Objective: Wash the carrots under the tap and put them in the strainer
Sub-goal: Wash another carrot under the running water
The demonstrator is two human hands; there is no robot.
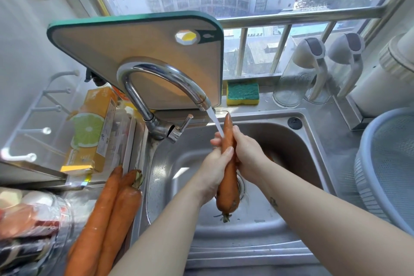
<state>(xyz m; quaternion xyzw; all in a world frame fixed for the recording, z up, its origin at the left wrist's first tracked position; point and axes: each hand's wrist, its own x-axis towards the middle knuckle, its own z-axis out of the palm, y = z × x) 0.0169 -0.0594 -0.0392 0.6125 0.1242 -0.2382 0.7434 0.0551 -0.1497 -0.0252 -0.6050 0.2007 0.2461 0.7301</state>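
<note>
carrot [227,177] held over centre of sink [174,163], tip up by spout, leafy end down near drain. water stream [216,124] from tap [161,78] hits carrot's upper part. left hand [215,170] grips carrot mid-length, thumb across front. right hand [248,154] wraps upper half from right, fingers [215,141] curled round it. spare carrots [107,219], two, touching side by side on table [336,141] at sink's left edge. strainer [380,163] on table at sink's right edge. cutting board [134,51] stands behind tap; sponge [243,93] at sink's back edge.
</note>
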